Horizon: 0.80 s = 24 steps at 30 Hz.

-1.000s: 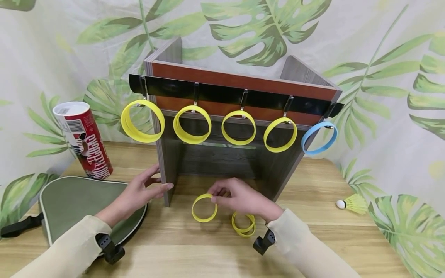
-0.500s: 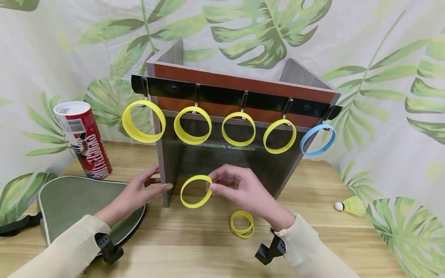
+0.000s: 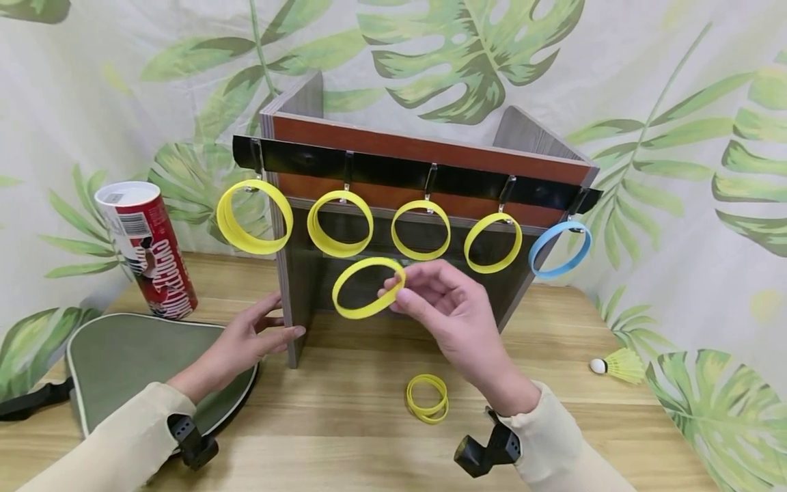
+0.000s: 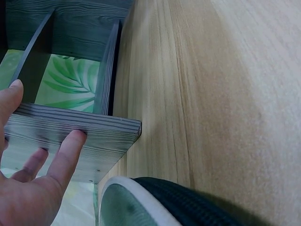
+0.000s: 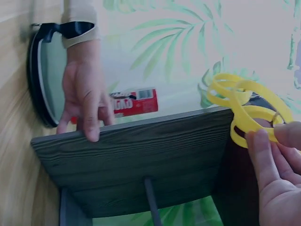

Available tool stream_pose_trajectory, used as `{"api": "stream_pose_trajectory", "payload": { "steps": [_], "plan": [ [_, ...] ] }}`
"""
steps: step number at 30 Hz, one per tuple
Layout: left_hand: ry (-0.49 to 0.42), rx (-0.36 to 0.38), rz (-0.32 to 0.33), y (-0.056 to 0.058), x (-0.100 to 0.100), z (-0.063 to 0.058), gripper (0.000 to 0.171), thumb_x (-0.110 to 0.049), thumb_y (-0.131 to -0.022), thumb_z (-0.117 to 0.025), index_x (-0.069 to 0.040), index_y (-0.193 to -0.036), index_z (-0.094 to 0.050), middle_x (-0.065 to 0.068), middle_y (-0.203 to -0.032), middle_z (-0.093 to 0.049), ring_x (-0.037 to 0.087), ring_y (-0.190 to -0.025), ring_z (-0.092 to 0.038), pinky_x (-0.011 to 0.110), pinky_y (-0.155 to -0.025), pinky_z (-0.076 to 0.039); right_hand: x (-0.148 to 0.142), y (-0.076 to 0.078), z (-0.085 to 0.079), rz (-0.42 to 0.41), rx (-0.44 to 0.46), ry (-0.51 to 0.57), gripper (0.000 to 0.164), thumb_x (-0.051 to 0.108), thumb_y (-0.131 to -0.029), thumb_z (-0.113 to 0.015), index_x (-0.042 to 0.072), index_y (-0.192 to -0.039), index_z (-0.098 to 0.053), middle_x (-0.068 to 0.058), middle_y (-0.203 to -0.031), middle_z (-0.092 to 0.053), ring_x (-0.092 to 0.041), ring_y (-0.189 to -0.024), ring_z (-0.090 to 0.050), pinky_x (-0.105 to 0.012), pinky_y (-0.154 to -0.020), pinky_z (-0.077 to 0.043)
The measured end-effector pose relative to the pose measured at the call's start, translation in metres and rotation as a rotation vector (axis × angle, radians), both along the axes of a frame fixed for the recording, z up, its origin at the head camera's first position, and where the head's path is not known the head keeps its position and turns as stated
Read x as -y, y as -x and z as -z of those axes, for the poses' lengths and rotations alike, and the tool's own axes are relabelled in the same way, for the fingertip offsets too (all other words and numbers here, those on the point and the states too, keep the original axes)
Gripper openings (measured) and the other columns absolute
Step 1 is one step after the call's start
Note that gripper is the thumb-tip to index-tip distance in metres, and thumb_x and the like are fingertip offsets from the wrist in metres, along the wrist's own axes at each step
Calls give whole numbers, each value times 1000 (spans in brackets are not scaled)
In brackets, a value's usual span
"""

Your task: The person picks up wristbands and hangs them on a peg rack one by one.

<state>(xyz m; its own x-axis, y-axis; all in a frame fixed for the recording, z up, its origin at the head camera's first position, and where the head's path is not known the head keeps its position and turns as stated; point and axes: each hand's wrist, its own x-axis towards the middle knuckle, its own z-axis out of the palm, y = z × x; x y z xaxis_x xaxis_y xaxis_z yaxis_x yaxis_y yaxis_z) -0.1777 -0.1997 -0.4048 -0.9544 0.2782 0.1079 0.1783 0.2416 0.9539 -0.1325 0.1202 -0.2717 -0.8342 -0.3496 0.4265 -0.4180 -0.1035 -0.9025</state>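
My right hand [image 3: 464, 328] pinches a yellow wristband [image 3: 361, 314] between thumb and fingertips, tilted, just below the row of hanging bands. My left hand [image 3: 242, 345] grips the left side panel [image 3: 289, 301] of a grey wooden shelf, thumb at its front edge. In the left wrist view its fingers [image 4: 70, 153] press the panel's outer face. Yellow wristbands [image 3: 255, 246] hang from hooks along a black strip [image 3: 393, 164] across the shelf's front. At the right end hangs a blue wristband [image 3: 561, 271]. More yellow wristbands [image 3: 427, 418] lie overlapping on the table.
A red and white cylindrical can [image 3: 156, 260] stands at the back left. In front of it lies a green case [image 3: 141, 348] with a black strap [image 3: 39, 400]. A yellow shuttlecock [image 3: 624, 365] rests on the wooden table [image 3: 344, 444] at the right.
My right hand has lifted the yellow wristband from low over the table up toward the hooks, and the band has tilted. The left hand stays on the panel.
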Motion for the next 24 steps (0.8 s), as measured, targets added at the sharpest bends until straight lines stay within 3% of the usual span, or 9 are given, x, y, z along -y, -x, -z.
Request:
{"api": "stream_pose_trajectory", "payload": {
  "steps": [6, 13, 24],
  "plan": [
    [0, 6, 5, 0, 0, 0, 77, -21, -103, -69, -14, -167, -26, 26, -161, -39, 34, -131, -57, 33, -90, -64, -3, -2, -6, 89, -18, 132, 19, -4, -101, -63, 9, -114, -65, 0, -112, -76, -13, -109, -74, -32, -95, -63],
    [-12, 25, 11, 0, 1, -1, 77, -21, -104, -68, -16, -168, -24, 25, -163, -38, 42, -137, -51, 34, -93, -63, -3, 0, -11, 185, 16, 245, 20, -6, -103, -58, 9, -115, -63, -2, -111, -76, -13, -106, -75, -29, -95, -62],
    [2, 17, 4, 1, 0, 0, 76, -21, -104, -68, -16, -167, -26, 26, -160, -41, 37, -133, -55, 36, -92, -64, 1, 4, -14, 256, 38, 360, 19, -8, -102, -58, 8, -111, -61, -3, -107, -76, -13, -104, -75, -29, -94, -62]
  ]
}}
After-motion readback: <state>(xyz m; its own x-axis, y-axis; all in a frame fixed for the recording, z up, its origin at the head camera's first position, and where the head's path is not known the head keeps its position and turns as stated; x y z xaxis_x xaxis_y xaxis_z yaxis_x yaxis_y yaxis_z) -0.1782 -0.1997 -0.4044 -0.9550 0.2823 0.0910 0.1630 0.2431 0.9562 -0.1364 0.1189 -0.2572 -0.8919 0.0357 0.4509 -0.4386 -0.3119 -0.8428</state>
